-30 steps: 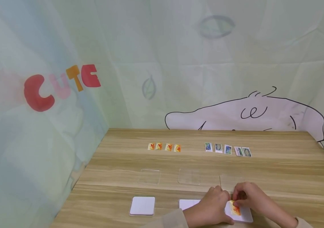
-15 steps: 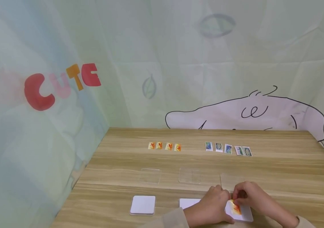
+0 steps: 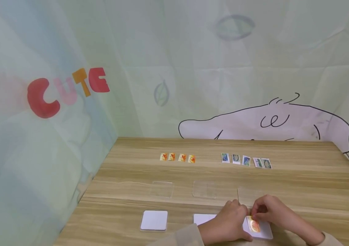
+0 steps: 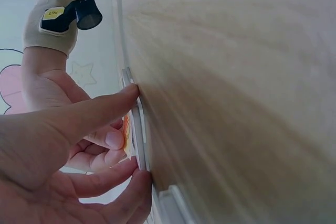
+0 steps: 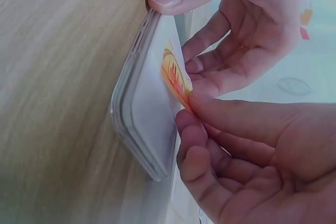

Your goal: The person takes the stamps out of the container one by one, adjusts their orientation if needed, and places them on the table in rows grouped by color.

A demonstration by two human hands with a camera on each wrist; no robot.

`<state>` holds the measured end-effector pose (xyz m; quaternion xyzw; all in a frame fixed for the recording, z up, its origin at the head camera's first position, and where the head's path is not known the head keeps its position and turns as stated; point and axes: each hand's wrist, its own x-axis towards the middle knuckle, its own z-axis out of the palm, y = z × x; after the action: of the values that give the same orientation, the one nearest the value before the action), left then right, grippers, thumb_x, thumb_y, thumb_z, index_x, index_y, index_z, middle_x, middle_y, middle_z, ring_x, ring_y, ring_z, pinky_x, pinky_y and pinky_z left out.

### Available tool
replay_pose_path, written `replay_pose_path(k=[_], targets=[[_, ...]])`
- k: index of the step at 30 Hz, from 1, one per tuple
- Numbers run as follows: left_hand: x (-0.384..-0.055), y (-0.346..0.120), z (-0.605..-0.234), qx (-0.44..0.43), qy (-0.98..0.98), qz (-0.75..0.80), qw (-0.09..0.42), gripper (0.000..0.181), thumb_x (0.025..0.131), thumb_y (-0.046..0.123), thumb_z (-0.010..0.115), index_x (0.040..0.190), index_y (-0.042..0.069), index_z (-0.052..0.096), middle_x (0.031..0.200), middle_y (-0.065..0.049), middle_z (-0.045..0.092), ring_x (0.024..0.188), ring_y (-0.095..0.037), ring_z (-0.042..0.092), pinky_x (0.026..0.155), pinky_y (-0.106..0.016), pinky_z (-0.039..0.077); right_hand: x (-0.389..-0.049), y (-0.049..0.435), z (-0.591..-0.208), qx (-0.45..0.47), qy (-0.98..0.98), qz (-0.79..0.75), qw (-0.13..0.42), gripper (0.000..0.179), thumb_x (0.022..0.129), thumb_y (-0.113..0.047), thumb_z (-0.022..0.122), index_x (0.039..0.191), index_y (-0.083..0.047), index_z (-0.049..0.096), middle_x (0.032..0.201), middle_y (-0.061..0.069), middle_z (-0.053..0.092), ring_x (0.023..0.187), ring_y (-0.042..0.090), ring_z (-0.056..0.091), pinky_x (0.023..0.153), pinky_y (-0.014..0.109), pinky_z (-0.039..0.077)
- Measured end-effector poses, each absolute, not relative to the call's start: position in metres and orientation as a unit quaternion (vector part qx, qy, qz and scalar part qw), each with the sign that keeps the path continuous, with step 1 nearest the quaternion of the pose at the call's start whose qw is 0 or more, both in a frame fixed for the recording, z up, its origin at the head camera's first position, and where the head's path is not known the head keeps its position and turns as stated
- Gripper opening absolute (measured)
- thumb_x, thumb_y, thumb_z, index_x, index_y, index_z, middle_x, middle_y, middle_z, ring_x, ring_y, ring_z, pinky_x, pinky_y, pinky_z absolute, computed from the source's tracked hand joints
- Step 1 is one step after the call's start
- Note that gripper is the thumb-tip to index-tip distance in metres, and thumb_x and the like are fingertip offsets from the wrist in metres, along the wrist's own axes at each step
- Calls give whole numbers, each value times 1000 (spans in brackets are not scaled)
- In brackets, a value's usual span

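Observation:
In the head view, my left hand (image 3: 228, 222) grips the edges of a flat clear case (image 3: 266, 233) holding a white square. Its thumb is at the near edge and its fingers at the far side. My right hand (image 3: 271, 212) pinches a small orange-and-yellow stamp (image 3: 254, 225) by one end, over the white surface. The right wrist view shows the stamp (image 5: 176, 77) between thumb and fingertip, slanting against the white face (image 5: 155, 87). From the left wrist, the case (image 4: 139, 135) appears edge-on between my left thumb and fingers.
Two more clear cases with white squares, one at left (image 3: 154, 220) and one in the middle (image 3: 203, 218), lie along the front. Behind are clear lids (image 3: 204, 189). Farther back lie several orange stamps (image 3: 182, 157) and several blue-green stamps (image 3: 246, 161). Printed cloth (image 3: 150, 51) hangs behind the table.
Both hands keep nearly the same place and hold. The orange stamp's tilt has shifted slightly, and a bright glare now shows on it.

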<state>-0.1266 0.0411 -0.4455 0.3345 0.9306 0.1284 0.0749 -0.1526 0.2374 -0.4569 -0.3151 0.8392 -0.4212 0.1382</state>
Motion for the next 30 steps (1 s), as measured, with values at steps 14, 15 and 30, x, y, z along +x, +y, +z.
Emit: replay_pose_path(k=[14,15,30], targets=[[-124,40,-444,346,929,120,53,49,68,48,90,103,18,73,86,15,63,77,-1,41,70,-16,32,-153,241,-458,-301,814,-463,178,7,89,6,66,84,2,68,76,-8,63,60,-1,49,47,22,43],[-124,40,-444,346,929,121,53,49,68,48,90,102,18,73,86,15,62,77,-1,41,70,-16,32,-153,241,-458,-297,814,-464,183,7,89,5,66,84,2,69,76,-8,64,60,0,49,47,22,43],[-124,40,-443,344,931,113,53,48,68,50,90,97,18,70,86,14,60,79,-1,42,72,-16,33,-159,247,-460,-296,780,-504,223,6,91,7,63,88,10,67,78,-6,64,61,1,50,48,21,45]])
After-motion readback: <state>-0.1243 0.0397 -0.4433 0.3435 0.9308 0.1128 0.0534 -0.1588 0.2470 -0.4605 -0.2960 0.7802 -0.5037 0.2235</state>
